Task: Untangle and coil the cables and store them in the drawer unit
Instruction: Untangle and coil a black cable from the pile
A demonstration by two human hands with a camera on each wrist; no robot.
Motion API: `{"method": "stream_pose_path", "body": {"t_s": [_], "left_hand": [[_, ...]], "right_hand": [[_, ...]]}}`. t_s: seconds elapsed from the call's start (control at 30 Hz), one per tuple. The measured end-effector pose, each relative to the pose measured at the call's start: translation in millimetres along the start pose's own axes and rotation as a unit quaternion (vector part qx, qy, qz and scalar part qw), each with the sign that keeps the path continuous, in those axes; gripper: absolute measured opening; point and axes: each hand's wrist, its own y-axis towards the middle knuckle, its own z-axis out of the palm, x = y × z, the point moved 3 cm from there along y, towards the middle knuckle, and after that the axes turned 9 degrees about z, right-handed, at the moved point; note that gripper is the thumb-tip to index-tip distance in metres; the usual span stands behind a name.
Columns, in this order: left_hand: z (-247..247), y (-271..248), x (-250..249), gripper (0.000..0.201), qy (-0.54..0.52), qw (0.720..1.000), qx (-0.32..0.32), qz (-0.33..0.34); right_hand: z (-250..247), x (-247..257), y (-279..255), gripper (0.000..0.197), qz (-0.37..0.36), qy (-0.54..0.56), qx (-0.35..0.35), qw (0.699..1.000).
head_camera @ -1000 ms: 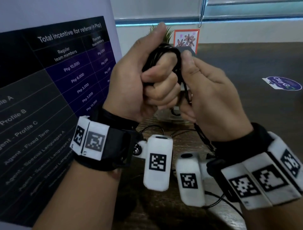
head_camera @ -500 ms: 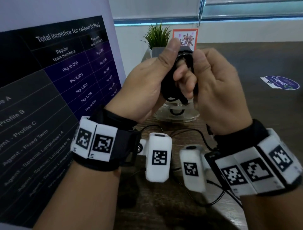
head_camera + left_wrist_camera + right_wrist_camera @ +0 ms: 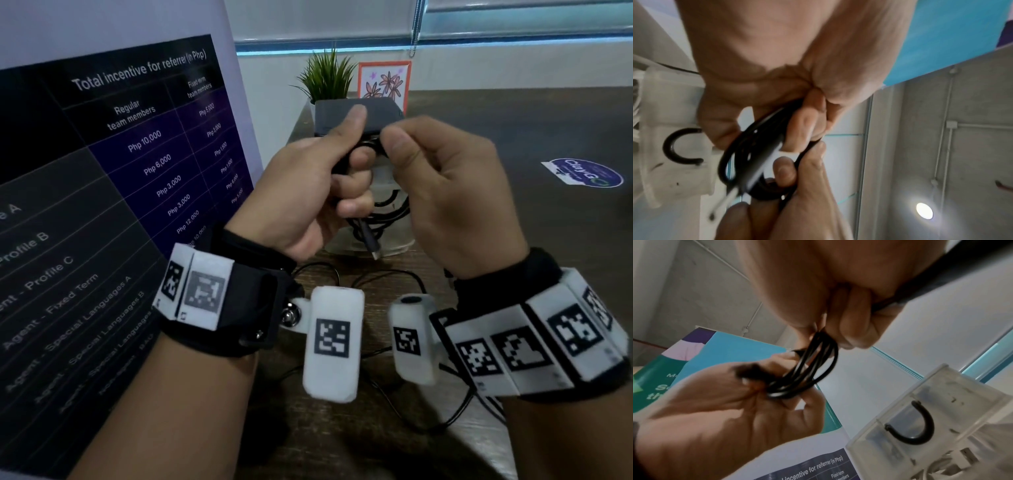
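1. A thin black cable wound into a small coil (image 3: 387, 205) hung in the air between the two hands, above the dark wooden table (image 3: 513, 113) and in front of the clear plastic drawer unit (image 3: 383, 185).
2. The coil's loops (image 3: 809, 369) ran from one hand's grip to the other's, and a plug end with a metal tip (image 3: 371, 245) pointed down below the left fingers.
3. The left hand (image 3: 308, 192) had its fingers curled around one side of the coil, with the thumb raised against the top.
4. The right hand (image 3: 452, 192) pinched the other side of the coil between its thumb and bent fingers, just beside the left hand.
5. The drawer unit showed a black U-shaped handle (image 3: 914, 426) on a translucent drawer front.
6. More thin black cables (image 3: 376, 277) lay loose on the table beneath the wrists.
7. A dark printed poster (image 3: 120, 154) stood at the left, reading "Total incentive for referrer (in Php)", "Regular team members" and amounts such as "Php 10,000" and "Php 6,000".
8. A round blue sticker (image 3: 582, 171) reading "ClayGo" lay on the table at the right.
9. A small green potted plant (image 3: 325, 75) and an orange-framed flower drawing (image 3: 383, 80) stood behind the drawer unit.
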Motion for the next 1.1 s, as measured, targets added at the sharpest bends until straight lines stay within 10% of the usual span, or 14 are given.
{"method": "stream_pose_path", "body": {"t_s": [0.2, 0.5, 0.9, 1.0, 1.1], "left_hand": [[-10, 4, 1, 0.047, 0.062, 0.995, -0.077, 0.032], [-14, 4, 0, 0.050, 0.000, 0.995, -0.091, 0.029], [-9, 6, 7, 0.043, 0.047, 0.994, -0.097, 0.021], [-11, 6, 8, 0.038, 0.078, 0.991, -0.107, 0.034], [-14, 7, 9, 0.029, 0.093, 0.989, -0.104, 0.042]], "right_hand": [[-4, -5, 3, 0.024, 0.046, 0.059, 0.090, 0.993], [-9, -14, 6, 0.010, 0.053, 0.059, 0.001, 0.997], [-5, -9, 2, 0.036, 0.181, 0.176, 0.067, 0.965], [-3, -4, -2, 0.013, 0.186, 0.150, 0.085, 0.967], [-4, -4, -4, 0.038, 0.195, 0.148, 0.095, 0.965]]}}
